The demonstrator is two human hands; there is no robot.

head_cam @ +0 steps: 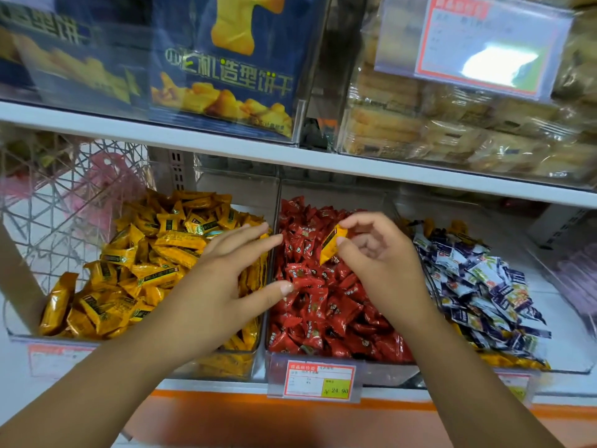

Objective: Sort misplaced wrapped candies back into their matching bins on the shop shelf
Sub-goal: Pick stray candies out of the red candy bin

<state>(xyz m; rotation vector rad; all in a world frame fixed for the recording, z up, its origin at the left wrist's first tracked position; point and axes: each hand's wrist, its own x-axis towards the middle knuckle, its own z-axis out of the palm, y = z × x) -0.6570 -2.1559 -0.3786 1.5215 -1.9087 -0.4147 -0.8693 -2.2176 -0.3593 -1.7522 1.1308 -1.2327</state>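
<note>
Right hand (376, 257) pinches yellow candy (332, 243) above red bin (323, 358).

The person is showing two slim forearms, bare from the frame's lower edge to the wrists, with the left hand (223, 282) and right hand (384, 266) likewise bare, fingernails short and rounded.

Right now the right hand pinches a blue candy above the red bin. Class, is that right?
No. The head view shows the candy is yellow, not blue; the right hand does pinch it above the red bin.
</note>
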